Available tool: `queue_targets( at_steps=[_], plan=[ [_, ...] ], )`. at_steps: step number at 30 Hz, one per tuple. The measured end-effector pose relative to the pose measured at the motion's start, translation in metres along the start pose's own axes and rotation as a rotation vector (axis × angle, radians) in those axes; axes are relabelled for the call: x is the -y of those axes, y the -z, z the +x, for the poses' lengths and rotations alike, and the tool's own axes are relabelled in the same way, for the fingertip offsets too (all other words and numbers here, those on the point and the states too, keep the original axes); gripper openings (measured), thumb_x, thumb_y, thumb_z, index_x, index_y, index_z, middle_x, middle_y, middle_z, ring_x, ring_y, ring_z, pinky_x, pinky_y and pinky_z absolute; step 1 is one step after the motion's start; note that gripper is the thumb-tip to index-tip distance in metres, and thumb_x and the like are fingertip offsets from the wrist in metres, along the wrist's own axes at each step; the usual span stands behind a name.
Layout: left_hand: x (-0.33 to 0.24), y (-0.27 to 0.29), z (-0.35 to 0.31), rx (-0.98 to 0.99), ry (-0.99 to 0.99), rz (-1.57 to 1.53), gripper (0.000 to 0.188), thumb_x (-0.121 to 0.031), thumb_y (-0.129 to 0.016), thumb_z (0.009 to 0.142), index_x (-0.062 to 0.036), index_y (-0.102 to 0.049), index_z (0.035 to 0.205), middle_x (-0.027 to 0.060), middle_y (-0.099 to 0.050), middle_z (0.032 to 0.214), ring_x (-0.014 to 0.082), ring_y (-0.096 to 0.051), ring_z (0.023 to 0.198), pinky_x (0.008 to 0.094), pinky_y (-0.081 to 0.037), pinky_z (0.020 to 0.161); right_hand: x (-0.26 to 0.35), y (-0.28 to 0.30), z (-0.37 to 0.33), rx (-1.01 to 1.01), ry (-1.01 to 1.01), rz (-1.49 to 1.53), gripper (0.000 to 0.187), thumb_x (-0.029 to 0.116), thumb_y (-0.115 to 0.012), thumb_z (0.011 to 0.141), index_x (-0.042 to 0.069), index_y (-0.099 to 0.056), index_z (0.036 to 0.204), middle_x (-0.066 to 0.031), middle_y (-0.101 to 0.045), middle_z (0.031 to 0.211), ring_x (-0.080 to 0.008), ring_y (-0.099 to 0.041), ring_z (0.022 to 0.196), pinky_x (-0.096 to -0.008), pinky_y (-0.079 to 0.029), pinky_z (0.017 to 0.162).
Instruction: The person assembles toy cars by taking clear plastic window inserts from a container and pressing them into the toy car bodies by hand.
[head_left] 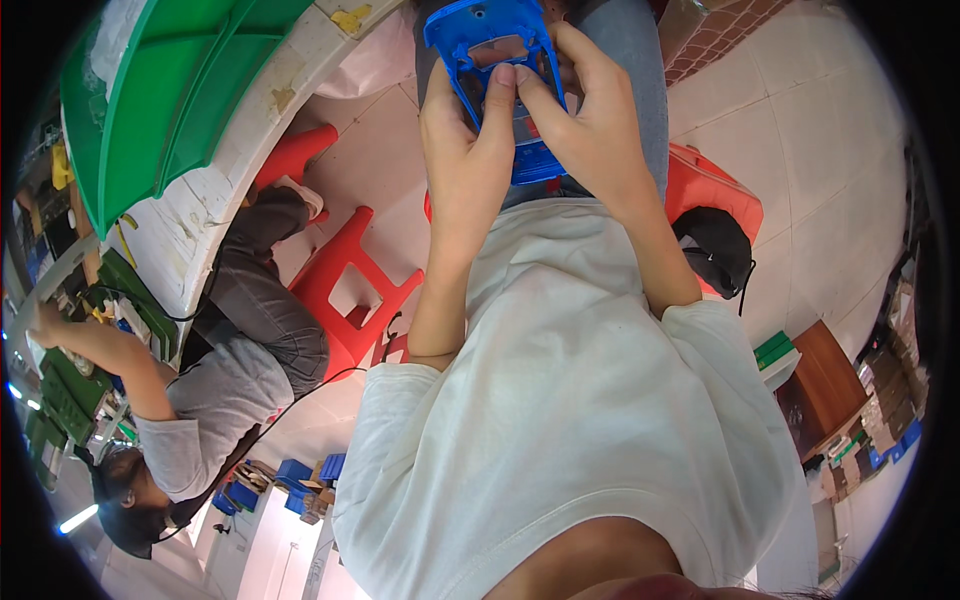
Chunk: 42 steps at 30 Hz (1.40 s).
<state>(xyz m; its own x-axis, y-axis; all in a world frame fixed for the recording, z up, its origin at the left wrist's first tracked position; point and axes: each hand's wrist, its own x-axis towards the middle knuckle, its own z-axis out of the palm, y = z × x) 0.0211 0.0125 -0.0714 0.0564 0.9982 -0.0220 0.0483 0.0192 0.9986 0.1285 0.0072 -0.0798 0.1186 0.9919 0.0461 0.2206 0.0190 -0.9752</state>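
A blue plastic housing [478, 28] with cut-outs and small posts is held over my lap at the top of the view; its far end runs off the picture. My left hand [466, 160] grips its left side, the fingers curled underneath. On the right side my right hand [604, 132] has hold of it too. Both thumbs press close together over the middle opening, tips nearly touching. A clear or shiny piece seems to sit in that opening, but the thumbs partly cover it. What the hidden fingertips touch underneath cannot be seen.
At the left, a large green bin [160, 110] stands on a worn white table [195, 220]. A co-worker [225, 385] in a grey shirt sits there beside a red stool [350, 285]. Another red stool [715, 190] with a black bag [715, 248] is at my right.
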Motion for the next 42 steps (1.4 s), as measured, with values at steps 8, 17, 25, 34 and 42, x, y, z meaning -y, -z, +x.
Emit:
queue_targets(
  at_steps=[8, 17, 25, 34, 42],
  plan=[
    [0.005, 0.003, 0.0, -0.002, -0.042, -0.001, 0.015, -0.007, -0.051, 0.083, 0.0, -0.05, 0.097, 0.0072, -0.057, 0.088, 0.0117, -0.054, 0.079, 0.0243, -0.043, 0.069, 0.002, -0.006, 0.0, -0.077, 0.146, -0.029, 0.007, 0.001, -0.052, 0.074, 0.001, -0.046, 0.077, -0.0024, -0.046, 0.059, -0.0044, -0.04, 0.053, -0.0207, -0.033, 0.047],
    [0.01, 0.006, 0.004, -0.042, -0.043, -0.023, 0.014, -0.007, -0.051, 0.084, -0.0006, -0.049, 0.096, 0.0056, -0.055, 0.087, 0.0111, -0.053, 0.078, 0.024, -0.043, 0.069, 0.001, -0.014, 0.001, -0.11, 0.138, -0.029, 0.009, 0.002, -0.053, 0.074, 0.002, -0.044, 0.074, -0.0013, -0.043, 0.057, -0.0039, -0.037, 0.052, -0.0202, -0.03, 0.046],
    [0.006, -0.001, -0.001, -0.118, -0.012, 0.016, 0.01, -0.003, -0.047, 0.083, 0.001, -0.049, 0.092, 0.0061, -0.055, 0.083, 0.0096, -0.05, 0.076, 0.0223, -0.04, 0.068, -0.004, -0.021, 0.002, -0.156, 0.03, 0.132, 0.016, 0.004, -0.056, 0.078, -0.001, -0.053, 0.093, -0.0007, -0.054, 0.068, -0.0032, -0.048, 0.062, -0.0178, -0.039, 0.052],
    [0.018, 0.004, 0.0, -0.116, -0.06, 0.018, 0.01, -0.002, -0.046, 0.082, 0.0011, -0.051, 0.09, 0.0052, -0.052, 0.081, 0.0107, -0.049, 0.077, 0.0228, -0.038, 0.071, -0.001, -0.01, 0.006, -0.064, -0.014, 0.07, 0.012, 0.008, -0.059, 0.074, -0.002, -0.055, 0.08, -0.007, -0.057, 0.061, -0.0104, -0.056, 0.054, -0.0216, -0.044, 0.051],
    [0.013, 0.003, 0.0, -0.121, -0.048, 0.027, 0.007, -0.005, -0.048, 0.084, 0.0003, -0.051, 0.087, 0.0042, -0.05, 0.078, 0.0086, -0.046, 0.072, 0.0213, -0.037, 0.065, -0.004, -0.009, 0.004, -0.007, -0.013, 0.063, 0.019, 0.002, -0.058, 0.076, -0.002, -0.053, 0.093, 0.0001, -0.055, 0.071, -0.0031, -0.048, 0.061, -0.0171, -0.04, 0.051]
  ],
)
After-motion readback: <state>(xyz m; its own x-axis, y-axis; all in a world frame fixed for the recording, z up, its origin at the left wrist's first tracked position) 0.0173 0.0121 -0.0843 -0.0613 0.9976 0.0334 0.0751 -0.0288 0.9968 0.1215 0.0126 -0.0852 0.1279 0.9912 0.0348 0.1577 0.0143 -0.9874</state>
